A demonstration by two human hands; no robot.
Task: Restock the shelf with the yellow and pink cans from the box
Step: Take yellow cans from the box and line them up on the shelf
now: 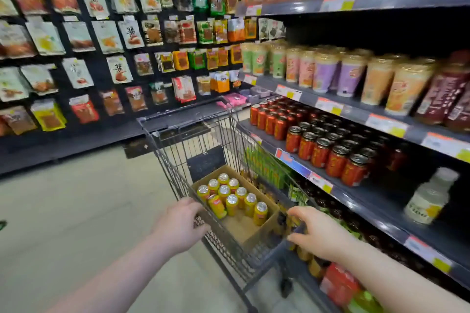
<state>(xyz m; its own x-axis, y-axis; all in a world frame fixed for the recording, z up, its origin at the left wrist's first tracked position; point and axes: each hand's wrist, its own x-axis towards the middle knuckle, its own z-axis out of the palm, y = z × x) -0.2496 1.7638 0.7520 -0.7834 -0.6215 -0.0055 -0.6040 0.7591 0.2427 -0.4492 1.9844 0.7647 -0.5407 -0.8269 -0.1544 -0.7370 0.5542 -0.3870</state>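
A cardboard box [264, 231] sits inside a wire shopping cart [175, 157] in front of me. Several yellow cans [232, 204] with silver tops stand in the box, and one at the left leans over. My left hand [178, 223] grips the near rim of the cart on its left side. My right hand [320, 234] grips the cart handle on the right side, fingers curled over it. The dark shelf [361, 201] to the right holds rows of red cans [318, 145] with open space behind and beside them.
A white bottle [429, 195] stands on the same shelf further right. Cups of drink fill the shelf above. Hanging snack packets cover the wall rack on the left. Pale floor lies open to the cart's left. Lower shelves hold green and red packs.
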